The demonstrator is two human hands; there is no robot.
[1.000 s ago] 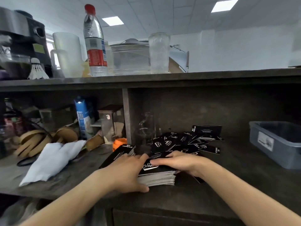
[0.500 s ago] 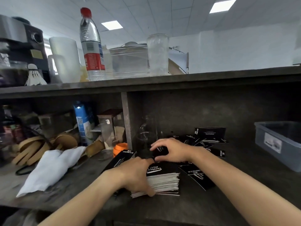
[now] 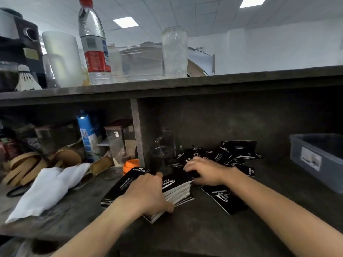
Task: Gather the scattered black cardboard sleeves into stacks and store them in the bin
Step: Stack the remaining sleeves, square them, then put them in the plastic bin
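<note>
Two hands now apart; one stack, one bin

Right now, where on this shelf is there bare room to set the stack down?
Bare shelf lies between the loose sleeves and the bin, and along the front edge before the stack. Left of the divider is crowded around the white cloth.

I'm looking at a dark grey shelving unit, concrete-looking and pretty scuffed. An upright divider splits the lower level into two bays, and the back panel in there is just as dark and shadowy. Over the top board I get a white wall and a tiled drop ceiling. One light panel is lit, with a second panel further right.
</note>
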